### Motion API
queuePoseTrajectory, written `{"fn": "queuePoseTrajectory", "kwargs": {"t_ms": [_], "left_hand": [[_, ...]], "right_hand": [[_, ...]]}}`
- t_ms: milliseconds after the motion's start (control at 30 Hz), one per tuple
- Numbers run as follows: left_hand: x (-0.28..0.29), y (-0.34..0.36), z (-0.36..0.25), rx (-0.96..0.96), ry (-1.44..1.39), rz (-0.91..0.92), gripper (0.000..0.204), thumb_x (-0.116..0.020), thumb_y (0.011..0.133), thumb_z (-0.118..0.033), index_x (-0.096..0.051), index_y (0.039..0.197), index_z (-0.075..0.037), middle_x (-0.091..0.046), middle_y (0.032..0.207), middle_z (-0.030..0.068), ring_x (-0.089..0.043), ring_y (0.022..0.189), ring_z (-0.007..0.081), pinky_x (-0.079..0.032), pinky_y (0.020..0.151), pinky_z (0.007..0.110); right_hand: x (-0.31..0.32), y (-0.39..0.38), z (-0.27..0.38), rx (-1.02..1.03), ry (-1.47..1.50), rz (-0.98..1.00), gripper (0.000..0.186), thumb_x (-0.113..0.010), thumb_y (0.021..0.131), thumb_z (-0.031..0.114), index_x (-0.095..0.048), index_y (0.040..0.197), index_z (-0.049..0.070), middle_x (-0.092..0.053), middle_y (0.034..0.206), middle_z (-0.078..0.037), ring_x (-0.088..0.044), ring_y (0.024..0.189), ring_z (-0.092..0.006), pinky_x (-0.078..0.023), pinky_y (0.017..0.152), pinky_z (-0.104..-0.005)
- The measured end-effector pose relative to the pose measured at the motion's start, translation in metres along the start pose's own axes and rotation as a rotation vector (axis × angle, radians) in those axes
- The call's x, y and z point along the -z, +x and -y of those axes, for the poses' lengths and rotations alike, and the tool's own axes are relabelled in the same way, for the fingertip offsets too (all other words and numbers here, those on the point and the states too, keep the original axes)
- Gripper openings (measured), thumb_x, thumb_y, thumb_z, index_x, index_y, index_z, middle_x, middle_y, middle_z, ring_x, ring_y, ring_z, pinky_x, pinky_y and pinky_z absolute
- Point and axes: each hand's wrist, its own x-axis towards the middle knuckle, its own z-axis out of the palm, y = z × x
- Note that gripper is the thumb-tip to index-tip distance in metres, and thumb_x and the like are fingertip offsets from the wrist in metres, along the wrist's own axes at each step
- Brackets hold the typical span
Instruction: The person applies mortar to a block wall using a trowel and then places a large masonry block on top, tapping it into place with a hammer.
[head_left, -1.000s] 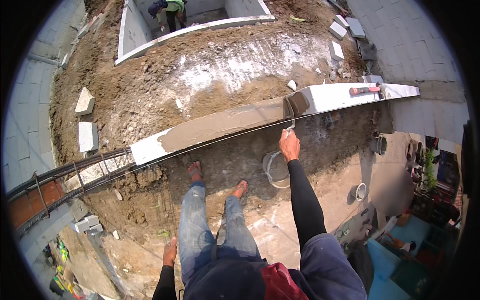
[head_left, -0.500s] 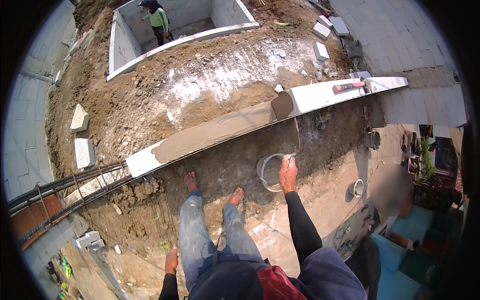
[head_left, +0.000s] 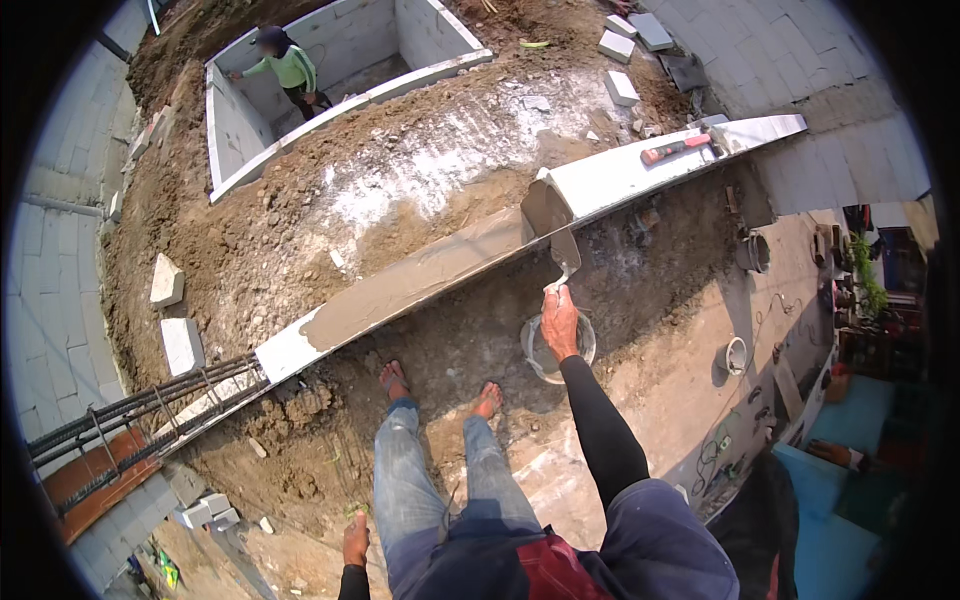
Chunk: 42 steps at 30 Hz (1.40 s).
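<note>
Right hand (head_left: 560,322): closed around the handle of a trowel (head_left: 563,252), arm in a black sleeve stretched forward from the lower edge of the view. The trowel blade points up and away from the person, its tip at the near edge of the wall top (head_left: 640,170), just where the grey mortar bed (head_left: 420,280) ends and the bare white surface begins.

Bucket (head_left: 532,350): round, pale, standing on the dirt directly beneath the right hand, near the foot of the wall; contents likely mortar, though the hand covers most of the opening.

Left hand (head_left: 355,540): hanging low by the person's left leg at the bottom edge of the view, well apart from the trowel; it appears empty, fingers loosely curled, but it is small and partly cut off.

Wall top: a long, narrow white course running from lower left to upper right. The mortar bed covers its middle stretch; a short bare piece shows at the left end.

Red-handled tool (head_left: 676,149): lying on the bare right part of the wall top, near its far end.

Loose white blocks (head_left: 172,318): on the earth beyond the left end of the wall.

Second person (head_left: 285,68): in a green top, standing inside a block-walled pit at the upper left, well apart.
</note>
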Motion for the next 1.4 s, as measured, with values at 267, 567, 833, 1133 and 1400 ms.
{"fn": "queuePoseTrajectory", "kwargs": {"t_ms": [267,567,833,1133,1400], "left_hand": [[-0.014,0.008,0.019,0.021,0.034,0.071,0.081,-0.051,0.095,-0.064,-0.051,0.139,0.005,-0.059,0.137,0.0154,-0.058,0.123,0.0305,-0.048,0.091,0.042],[-0.003,0.014,0.007,-0.020,-0.023,0.001,0.083,-0.053,0.094,-0.065,-0.050,0.138,0.005,-0.059,0.134,0.0149,-0.059,0.121,0.0286,-0.049,0.088,0.041],[-0.017,0.008,0.019,-0.139,-0.041,-0.096,0.067,-0.049,0.095,-0.064,-0.055,0.067,-0.003,-0.052,0.061,0.0060,-0.046,0.054,0.0187,-0.036,0.055,0.037],[-0.005,0.009,-0.021,-0.005,-0.034,0.078,0.082,-0.049,0.095,-0.065,-0.048,0.142,0.003,-0.055,0.142,0.0143,-0.055,0.128,0.0293,-0.046,0.095,0.041],[-0.015,0.013,-0.030,-0.136,0.012,0.212,0.080,-0.046,0.096,-0.067,-0.051,0.144,-0.003,-0.056,0.141,0.0144,-0.055,0.127,0.0274,-0.046,0.096,0.040]], "right_hand": [[-0.004,-0.013,0.041,0.075,-0.103,0.033,0.027,-0.049,0.103,0.026,-0.054,0.100,-0.001,-0.063,0.086,-0.029,-0.060,0.085,-0.0513,-0.046,0.070,-0.0533],[-0.015,-0.015,0.025,-0.005,-0.113,-0.094,0.030,-0.047,0.104,0.028,-0.053,0.105,-0.001,-0.065,0.091,-0.031,-0.060,0.088,-0.0520,-0.045,0.073,-0.0550],[-0.028,-0.014,0.029,-0.018,-0.271,0.066,0.031,-0.048,0.102,0.027,-0.055,0.110,-0.002,-0.066,0.099,-0.031,-0.061,0.094,-0.0511,-0.047,0.081,-0.0543],[0.087,-0.011,0.008,0.100,-0.289,0.067,0.027,-0.050,0.102,0.024,-0.058,0.112,0.001,-0.066,0.090,-0.027,-0.064,0.088,-0.0479,-0.049,0.074,-0.0511],[0.057,0.036,0.035,0.177,-0.259,0.133,0.024,-0.049,0.103,0.022,-0.057,0.107,0.000,-0.066,0.091,-0.028,-0.061,0.088,-0.0500,-0.048,0.071,-0.0522]]}}
